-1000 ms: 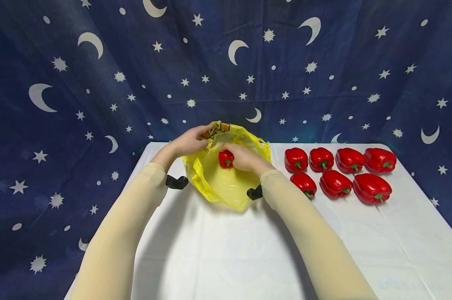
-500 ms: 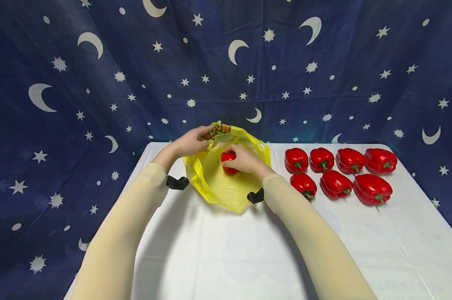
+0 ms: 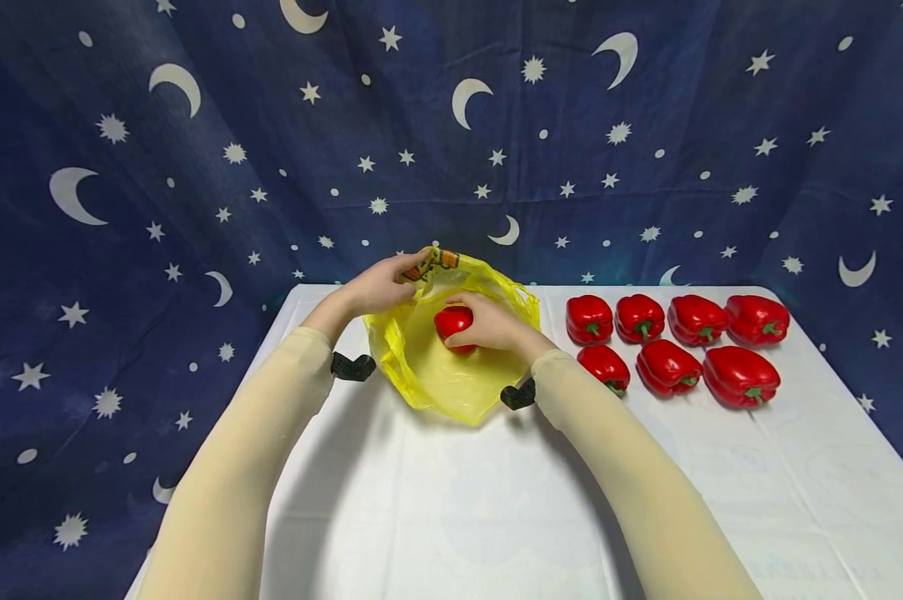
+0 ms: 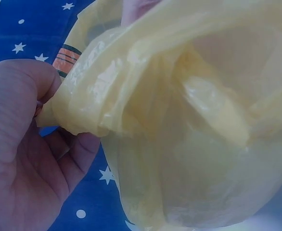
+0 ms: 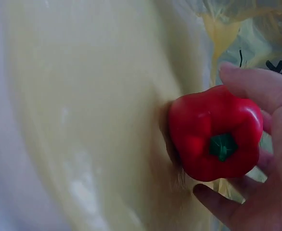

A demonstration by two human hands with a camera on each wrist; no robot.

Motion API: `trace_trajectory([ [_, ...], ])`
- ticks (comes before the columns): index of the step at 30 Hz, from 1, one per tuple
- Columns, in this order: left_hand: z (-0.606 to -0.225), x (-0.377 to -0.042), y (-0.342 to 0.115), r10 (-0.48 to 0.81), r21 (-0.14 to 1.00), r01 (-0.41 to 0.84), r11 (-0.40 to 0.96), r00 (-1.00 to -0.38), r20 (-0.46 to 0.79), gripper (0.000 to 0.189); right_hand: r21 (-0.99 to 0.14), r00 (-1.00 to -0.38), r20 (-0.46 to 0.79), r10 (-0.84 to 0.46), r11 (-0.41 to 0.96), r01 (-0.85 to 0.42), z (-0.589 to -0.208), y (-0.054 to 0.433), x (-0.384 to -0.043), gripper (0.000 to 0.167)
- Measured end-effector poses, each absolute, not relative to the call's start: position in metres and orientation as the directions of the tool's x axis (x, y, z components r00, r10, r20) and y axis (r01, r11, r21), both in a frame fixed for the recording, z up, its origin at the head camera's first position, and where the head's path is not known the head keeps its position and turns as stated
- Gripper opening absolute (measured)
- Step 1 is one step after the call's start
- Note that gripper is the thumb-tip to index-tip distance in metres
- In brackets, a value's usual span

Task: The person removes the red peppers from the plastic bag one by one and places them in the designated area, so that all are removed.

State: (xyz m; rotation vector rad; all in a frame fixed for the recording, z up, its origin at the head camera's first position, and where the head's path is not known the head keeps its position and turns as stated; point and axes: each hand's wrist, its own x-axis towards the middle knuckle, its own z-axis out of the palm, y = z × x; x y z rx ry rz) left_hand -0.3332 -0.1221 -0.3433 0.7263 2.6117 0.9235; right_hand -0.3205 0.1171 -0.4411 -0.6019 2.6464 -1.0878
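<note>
A yellow plastic bag (image 3: pixel 451 379) stands with its mouth spread wide near the table's back edge. At its left rim my left hand (image 3: pixel 380 285) pinches the plastic between thumb and fingers; the left wrist view has this hand (image 4: pixel 30 139) beside the gathered, folded film (image 4: pixel 102 96). My right hand (image 3: pixel 496 325) reaches inside the bag, thumb and fingers around a red bell pepper (image 3: pixel 454 323). Seen by the right wrist camera, that pepper (image 5: pixel 215 134) lies against the yellow film, green stem facing the lens, with the fingers partly hidden behind it.
Several more red bell peppers (image 3: pixel 669 367) lie in two rows to the right of the bag. They rest on a white tablecloth (image 3: pixel 451 508). Behind the table hangs a dark blue cloth (image 3: pixel 421 108) with moons and stars.
Inside the bag, my right hand and the pepper have shifted slightly, and the pepper has turned so its stem no longer shows from above. The left hand stays at the bag's rim.
</note>
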Motion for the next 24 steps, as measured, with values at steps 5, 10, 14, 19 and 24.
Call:
trace_trajectory([
  [5,-0.3449,-0.3330,-0.1223,0.535,0.633,0.366,0.682,-0.840,-0.092,0.074,-0.672,-0.912,-0.087,-0.402,0.699,-0.244,-0.4433,0.1192,-0.3186,0.089],
  [10,-0.3451,-0.3326,-0.1217,0.535,0.630,0.367,0.684,-0.840,-0.091,0.074,-0.707,-0.902,-0.066,-0.427,0.658,-0.259,-0.4458,0.1233,-0.3193,0.083],
  [14,-0.3448,-0.3326,-0.1214,0.544,0.625,0.381,0.681,-0.835,-0.084,0.073,-0.749,-0.893,-0.066,-0.445,0.613,-0.250,-0.4471,0.1259,-0.3198,0.082],
  [19,-0.3458,-0.3339,-0.1223,0.546,0.620,0.385,0.683,-0.833,-0.084,0.073,-0.751,-0.889,-0.069,-0.452,0.611,-0.252,-0.4476,0.1271,-0.3199,0.076],
  [24,-0.3460,-0.3330,-0.1230,0.545,0.617,0.388,0.685,-0.834,-0.081,0.072,-0.756,-0.889,-0.051,-0.455,0.599,-0.264,-0.4450,0.1271,-0.3172,0.072],
])
